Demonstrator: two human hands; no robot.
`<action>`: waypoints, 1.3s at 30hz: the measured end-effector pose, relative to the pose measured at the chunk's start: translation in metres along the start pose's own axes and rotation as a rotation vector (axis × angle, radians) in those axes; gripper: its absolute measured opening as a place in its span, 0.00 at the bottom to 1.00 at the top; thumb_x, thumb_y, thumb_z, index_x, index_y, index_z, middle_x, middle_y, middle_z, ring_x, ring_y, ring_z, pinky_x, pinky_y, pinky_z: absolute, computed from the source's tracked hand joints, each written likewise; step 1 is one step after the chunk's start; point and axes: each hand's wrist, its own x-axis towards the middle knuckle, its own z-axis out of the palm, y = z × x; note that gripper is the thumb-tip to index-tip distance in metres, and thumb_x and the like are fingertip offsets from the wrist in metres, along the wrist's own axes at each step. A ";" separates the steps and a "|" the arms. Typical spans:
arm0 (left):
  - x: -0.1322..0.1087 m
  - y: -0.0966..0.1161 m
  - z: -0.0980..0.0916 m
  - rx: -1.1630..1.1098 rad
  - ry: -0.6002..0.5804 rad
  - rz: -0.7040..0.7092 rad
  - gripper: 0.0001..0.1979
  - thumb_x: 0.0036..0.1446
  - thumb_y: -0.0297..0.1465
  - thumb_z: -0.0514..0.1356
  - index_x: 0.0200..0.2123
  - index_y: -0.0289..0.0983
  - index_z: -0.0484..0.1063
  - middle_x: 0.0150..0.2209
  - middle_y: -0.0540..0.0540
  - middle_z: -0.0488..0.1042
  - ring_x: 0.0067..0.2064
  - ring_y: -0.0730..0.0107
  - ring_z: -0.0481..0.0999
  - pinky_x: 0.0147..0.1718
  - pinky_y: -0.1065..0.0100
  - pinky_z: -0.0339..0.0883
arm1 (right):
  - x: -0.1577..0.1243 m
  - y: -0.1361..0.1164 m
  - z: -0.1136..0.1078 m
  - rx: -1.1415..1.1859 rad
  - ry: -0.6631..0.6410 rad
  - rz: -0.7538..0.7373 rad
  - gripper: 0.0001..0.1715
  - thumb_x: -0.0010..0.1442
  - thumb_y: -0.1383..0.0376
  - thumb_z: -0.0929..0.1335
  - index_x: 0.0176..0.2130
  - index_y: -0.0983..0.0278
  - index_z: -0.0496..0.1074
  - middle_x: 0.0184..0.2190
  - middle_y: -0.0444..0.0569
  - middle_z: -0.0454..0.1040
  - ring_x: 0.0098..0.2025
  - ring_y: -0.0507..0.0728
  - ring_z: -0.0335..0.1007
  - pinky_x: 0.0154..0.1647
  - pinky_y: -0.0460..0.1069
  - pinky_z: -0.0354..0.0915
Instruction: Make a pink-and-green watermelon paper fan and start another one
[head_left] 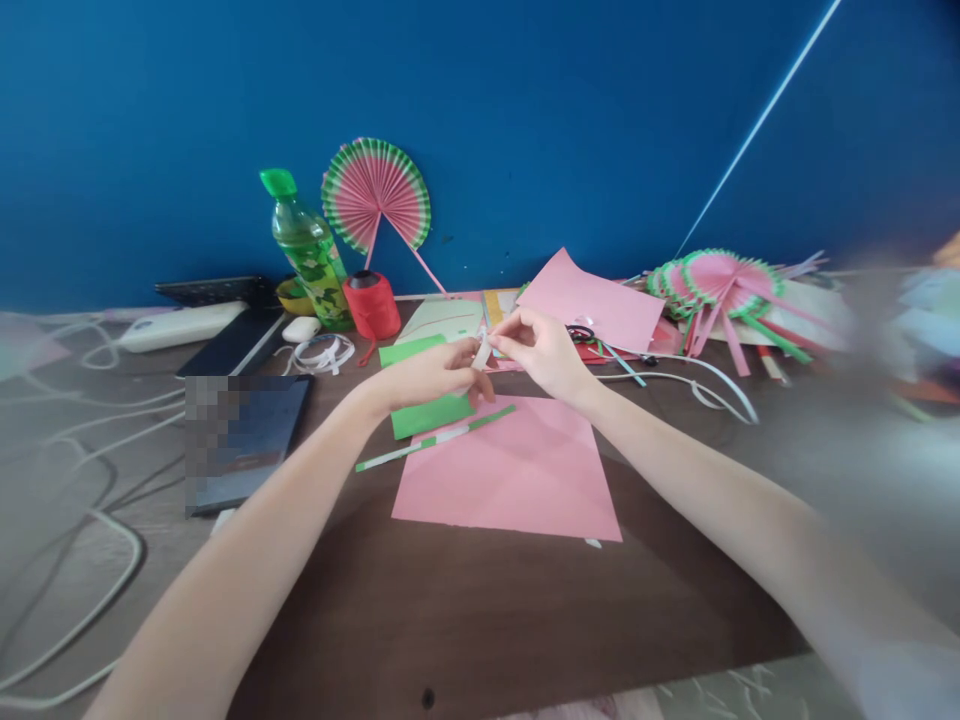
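Observation:
Both of my hands meet over the far edge of a pink paper sheet. Between them is a small whitish piece, too blurred to name. My left hand is closed on its lower part, with the fingers curled. At its upper end, the thumb and forefinger of my right hand pinch it. A folded green paper lies partly behind my left hand. Below my fingers, a narrow green and white paper strip lies slantwise across the pink sheet's left edge.
A pink-and-green pleated fan leans on the blue wall, beside a green bottle and a red spool. More fans and pink paper are at right. A tablet and white cables lie left.

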 end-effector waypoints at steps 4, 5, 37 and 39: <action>0.002 -0.001 0.003 0.060 0.153 0.002 0.04 0.54 0.29 0.48 0.28 0.37 0.58 0.22 0.53 0.68 0.25 0.75 0.65 0.29 0.71 0.60 | -0.001 -0.004 0.000 -0.037 0.029 -0.017 0.05 0.51 0.65 0.68 0.27 0.64 0.66 0.26 0.44 0.72 0.31 0.53 0.69 0.34 0.50 0.65; 0.003 -0.002 0.003 0.075 0.180 0.008 0.06 0.56 0.31 0.47 0.26 0.38 0.57 0.20 0.54 0.66 0.24 0.76 0.63 0.28 0.71 0.58 | -0.001 -0.004 0.000 -0.043 0.030 -0.021 0.06 0.51 0.65 0.68 0.27 0.64 0.66 0.26 0.44 0.71 0.30 0.53 0.69 0.34 0.50 0.65; 0.000 -0.009 -0.008 0.131 0.102 0.031 0.09 0.54 0.30 0.45 0.25 0.37 0.61 0.24 0.51 0.64 0.28 0.72 0.61 0.34 0.68 0.57 | 0.005 0.008 -0.009 0.251 -0.181 0.077 0.15 0.56 0.56 0.65 0.29 0.64 0.69 0.28 0.46 0.72 0.32 0.52 0.69 0.38 0.49 0.66; 0.000 -0.010 -0.008 0.132 0.085 0.035 0.10 0.55 0.30 0.45 0.26 0.37 0.62 0.25 0.51 0.64 0.28 0.72 0.61 0.36 0.68 0.57 | 0.004 0.005 -0.009 0.244 -0.185 0.077 0.15 0.56 0.54 0.65 0.29 0.64 0.69 0.27 0.45 0.72 0.31 0.51 0.69 0.36 0.48 0.66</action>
